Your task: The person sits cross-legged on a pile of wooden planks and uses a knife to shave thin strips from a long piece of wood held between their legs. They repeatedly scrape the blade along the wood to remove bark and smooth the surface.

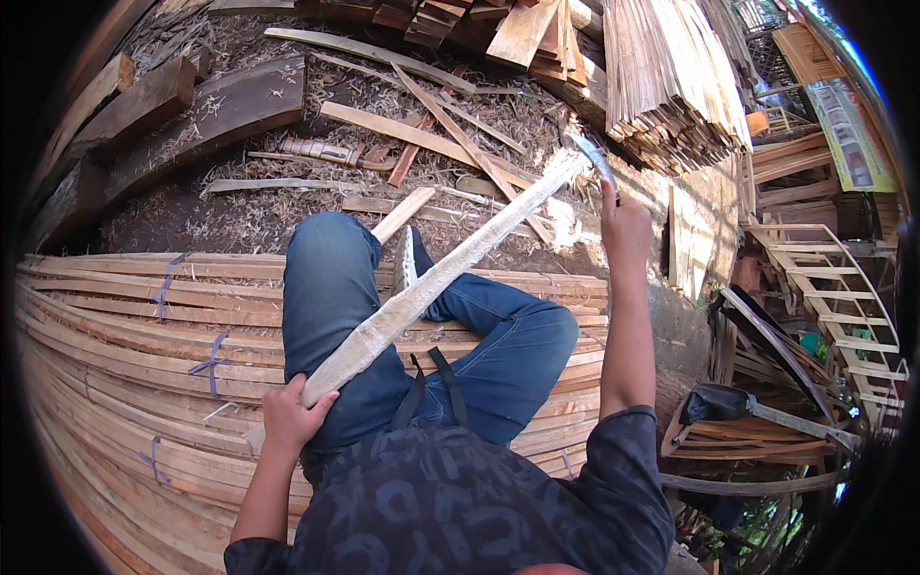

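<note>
A long, pale, rough piece of wood (pixel 422 287) slants across my lap, from near my left hip up to the far right. My left hand (pixel 295 412) is closed around its near end, the thumb on top. In my right hand (pixel 626 230) is a knife with a curved blade (pixel 596 161), its handle mostly covered by my fingers. The blade lies at the wood's far end, by a freshly cut, brighter spot. Whether the edge bites into the wood, I cannot tell. My left thigh (pixel 331 287) is under the wood.
Tied slat bundles (pixel 115 383) lie beneath and left of me. Loose strips (pixel 431 144) and shavings cover the ground ahead. Thick timbers (pixel 211 120) stand far left, a large slat stack (pixel 661 67) far right. A ladder-like wooden frame (pixel 826 271) leans at the right.
</note>
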A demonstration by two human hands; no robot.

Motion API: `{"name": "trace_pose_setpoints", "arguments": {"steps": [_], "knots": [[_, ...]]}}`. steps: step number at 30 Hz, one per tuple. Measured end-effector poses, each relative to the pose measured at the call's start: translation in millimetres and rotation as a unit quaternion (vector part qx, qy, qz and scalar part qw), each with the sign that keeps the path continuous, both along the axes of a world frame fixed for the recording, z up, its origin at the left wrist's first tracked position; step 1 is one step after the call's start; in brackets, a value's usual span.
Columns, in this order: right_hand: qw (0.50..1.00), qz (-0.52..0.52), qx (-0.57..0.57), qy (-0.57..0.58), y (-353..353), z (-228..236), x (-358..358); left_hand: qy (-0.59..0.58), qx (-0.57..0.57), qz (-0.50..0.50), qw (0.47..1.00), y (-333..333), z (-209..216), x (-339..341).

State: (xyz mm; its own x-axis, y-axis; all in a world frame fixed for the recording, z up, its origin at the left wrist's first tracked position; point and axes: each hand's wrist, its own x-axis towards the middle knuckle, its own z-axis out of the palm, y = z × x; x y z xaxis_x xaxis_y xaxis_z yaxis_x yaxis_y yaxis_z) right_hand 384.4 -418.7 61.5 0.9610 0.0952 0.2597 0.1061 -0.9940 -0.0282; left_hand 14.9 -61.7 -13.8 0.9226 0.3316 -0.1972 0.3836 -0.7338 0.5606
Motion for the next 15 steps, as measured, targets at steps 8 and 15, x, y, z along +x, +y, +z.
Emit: {"name": "trace_pose_setpoints", "arguments": {"steps": [8, 15], "knots": [[0.972, 0.019, 0.23, 0.04, -13.6, -29.4, -37.5, -0.028, -0.003, 0.01, 1.0, 1.5, -4.6, 6.3], [0.537, -0.265, 0.71, 0.37, 55.2, -139.4, -159.9, 0.006, -0.04, 0.021, 0.999, 3.6, 1.9, 3.6]]}}
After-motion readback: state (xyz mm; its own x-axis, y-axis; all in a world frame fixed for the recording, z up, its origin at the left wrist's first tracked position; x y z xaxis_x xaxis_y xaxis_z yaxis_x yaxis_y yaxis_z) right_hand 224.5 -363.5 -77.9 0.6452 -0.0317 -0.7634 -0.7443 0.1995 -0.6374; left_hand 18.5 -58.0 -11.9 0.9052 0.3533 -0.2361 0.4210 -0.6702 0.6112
